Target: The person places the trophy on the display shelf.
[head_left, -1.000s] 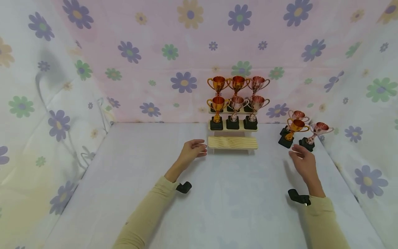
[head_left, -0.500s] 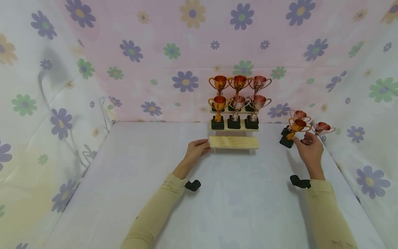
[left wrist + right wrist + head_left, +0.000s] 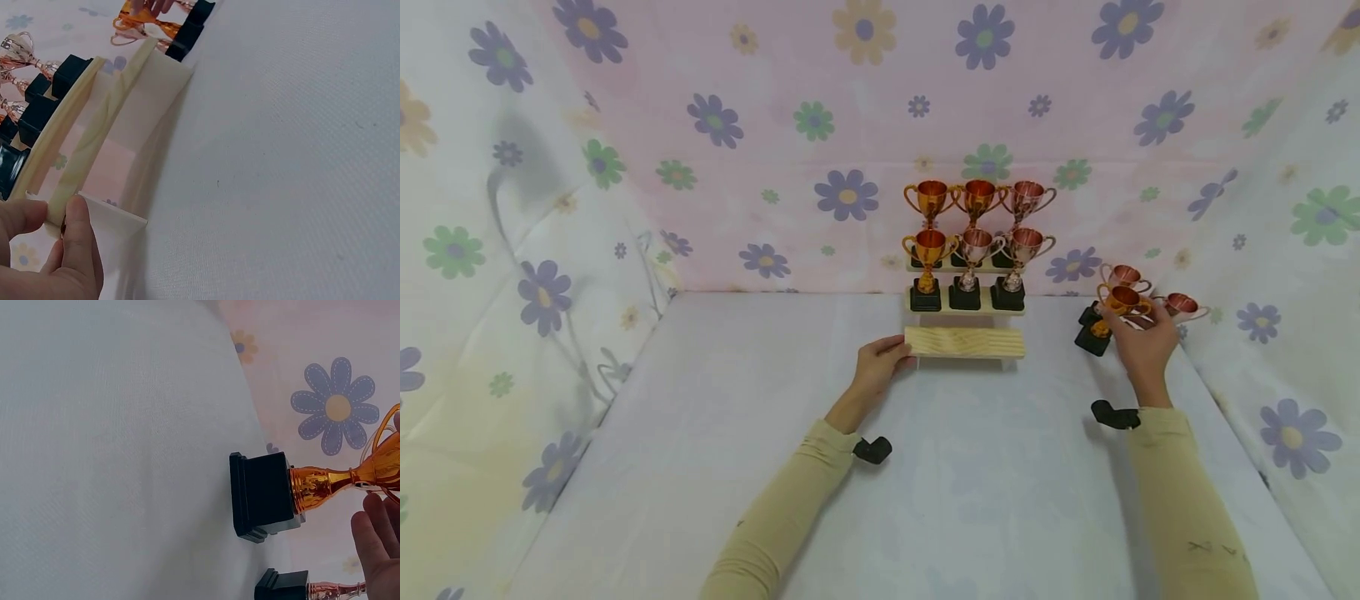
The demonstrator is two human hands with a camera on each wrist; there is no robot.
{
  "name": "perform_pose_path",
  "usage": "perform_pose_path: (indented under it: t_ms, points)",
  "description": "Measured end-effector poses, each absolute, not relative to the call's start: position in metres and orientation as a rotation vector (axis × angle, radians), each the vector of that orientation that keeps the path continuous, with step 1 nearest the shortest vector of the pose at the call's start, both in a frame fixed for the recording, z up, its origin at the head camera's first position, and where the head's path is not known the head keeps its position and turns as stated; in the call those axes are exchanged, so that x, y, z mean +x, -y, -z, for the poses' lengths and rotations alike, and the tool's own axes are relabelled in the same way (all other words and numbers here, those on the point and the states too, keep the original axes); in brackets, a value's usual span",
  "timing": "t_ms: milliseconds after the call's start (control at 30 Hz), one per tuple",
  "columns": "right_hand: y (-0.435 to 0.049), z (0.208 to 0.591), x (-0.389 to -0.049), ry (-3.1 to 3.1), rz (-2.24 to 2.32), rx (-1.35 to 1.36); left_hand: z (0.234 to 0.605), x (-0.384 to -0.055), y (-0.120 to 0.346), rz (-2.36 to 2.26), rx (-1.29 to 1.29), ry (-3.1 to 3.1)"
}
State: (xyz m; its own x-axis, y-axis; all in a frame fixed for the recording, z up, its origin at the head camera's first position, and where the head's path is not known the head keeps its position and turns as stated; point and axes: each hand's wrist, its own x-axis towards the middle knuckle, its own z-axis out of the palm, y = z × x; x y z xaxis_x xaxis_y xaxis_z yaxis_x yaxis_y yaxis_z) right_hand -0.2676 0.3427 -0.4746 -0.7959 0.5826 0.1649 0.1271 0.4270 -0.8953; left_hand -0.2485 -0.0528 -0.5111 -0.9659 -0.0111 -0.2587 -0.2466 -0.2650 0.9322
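My left hand pinches the left end of the lowest wooden step of a small tiered display stand. In the left wrist view, thumb and fingers meet around that end of the wooden board. Off to the right, my right hand holds the cup of a gold trophy, thumb on one side and fingers on the other. Its black base is close over the table. One pink-gold trophy stands just behind it, and another pink-gold trophy is partly hidden by the right hand.
On the stand's two upper steps, gold trophies and pink-gold trophies stand in two rows. The lowest step bears nothing. A flowered cloth wall rises behind the white table, with cloth at both sides too.
My left hand has moved right, from beside the stand onto the step's end. The right hand has gone forward from near the pink-gold trophy's base to the gold trophy's cup.
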Motion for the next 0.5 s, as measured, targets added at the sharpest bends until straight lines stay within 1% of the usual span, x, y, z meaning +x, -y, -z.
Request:
perform_pose_path:
  t_ms: [500]
  points:
    - [-0.3416,0.4838,-0.2758,2.096,-1.438,-0.535,0.5106,-0.2482,0.0539,-2.372,-0.330,-1.787]
